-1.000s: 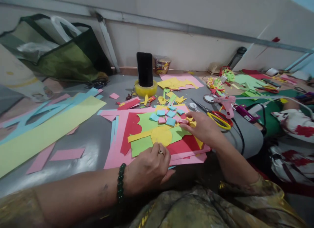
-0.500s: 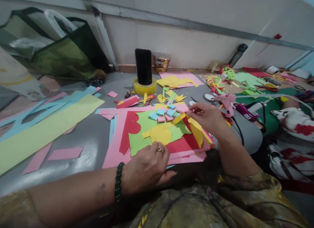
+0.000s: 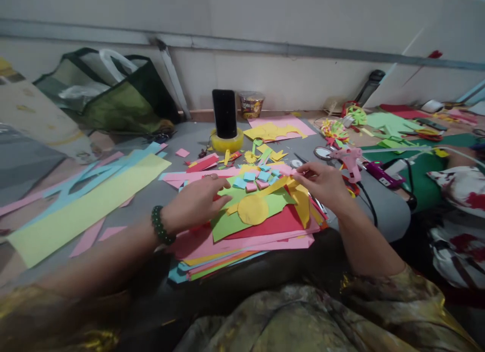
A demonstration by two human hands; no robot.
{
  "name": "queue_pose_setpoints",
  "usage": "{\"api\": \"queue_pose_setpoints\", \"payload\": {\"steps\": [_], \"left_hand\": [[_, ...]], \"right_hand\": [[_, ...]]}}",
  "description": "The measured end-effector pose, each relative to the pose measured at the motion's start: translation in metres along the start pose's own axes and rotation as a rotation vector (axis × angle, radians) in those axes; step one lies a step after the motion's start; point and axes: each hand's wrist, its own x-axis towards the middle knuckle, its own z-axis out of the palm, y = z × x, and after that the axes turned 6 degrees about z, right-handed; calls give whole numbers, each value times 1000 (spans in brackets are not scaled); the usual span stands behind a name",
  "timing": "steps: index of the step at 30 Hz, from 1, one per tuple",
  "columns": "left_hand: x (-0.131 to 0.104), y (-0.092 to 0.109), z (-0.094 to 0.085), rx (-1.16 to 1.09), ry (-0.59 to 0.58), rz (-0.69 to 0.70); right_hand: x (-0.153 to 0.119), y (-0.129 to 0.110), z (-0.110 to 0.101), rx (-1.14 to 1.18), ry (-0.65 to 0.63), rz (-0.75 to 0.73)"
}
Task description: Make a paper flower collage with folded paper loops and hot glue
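My left hand [image 3: 199,203], slightly smeared by motion, is over the left side of a stack of coloured paper [image 3: 204,246], fingers apart with nothing seen in them. At the stack's upper right, my right hand [image 3: 324,185] pinches a small piece of pink paper [image 3: 287,170]. Between my hands, a yellow paper circle [image 3: 253,209] with yellow strips at its sides lies on a green paper sheet [image 3: 227,225]. Behind it are small blue pieces [image 3: 239,183] and pink pieces [image 3: 251,187]. Red paper [image 3: 271,223] shows beneath the green sheet.
A phone [image 3: 225,113] stands upright in a yellow tape roll [image 3: 227,140]. On the right lie a pink glue gun [image 3: 350,160] and a purple tool [image 3: 382,175] with cords. Long paper strips [image 3: 94,205] cover the left. A green bag [image 3: 140,94] stands against the wall.
My left hand has lifted off the yellow circle's lower edge, moved up and left, and spread its fingers. My right hand keeps its pinch in nearly the same place. The view has shifted slightly.
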Motion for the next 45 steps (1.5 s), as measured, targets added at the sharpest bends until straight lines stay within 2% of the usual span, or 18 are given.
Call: {"api": "queue_pose_setpoints", "payload": {"steps": [5, 7, 10, 16, 19, 25, 30, 38, 45], "left_hand": [[24, -8, -16, -126, 68, 38], [41, -5, -23, -213, 98, 32], [67, 5, -28, -439, 82, 31], [104, 20, -9, -961, -2, -12], [113, 19, 0, -1033, -32, -7], [115, 13, -2, -1046, -69, 47], [114, 11, -6, -1018, -134, 46], [102, -3, -16, -949, -183, 4], [74, -40, -30, -935, -147, -113]], "right_hand": [[12, -12, 1, 45, 82, -74], [19, -20, 2, 41, 99, -115], [28, -29, 5, 46, 113, -155], [31, -28, 15, 207, 114, -111], [32, -19, 19, 337, 76, 2], [37, -5, 23, 641, -72, 293], [38, -7, 24, 781, -126, 403], [42, -1, 29, 814, -87, 382], [40, -4, 31, 850, -45, 321]]}}
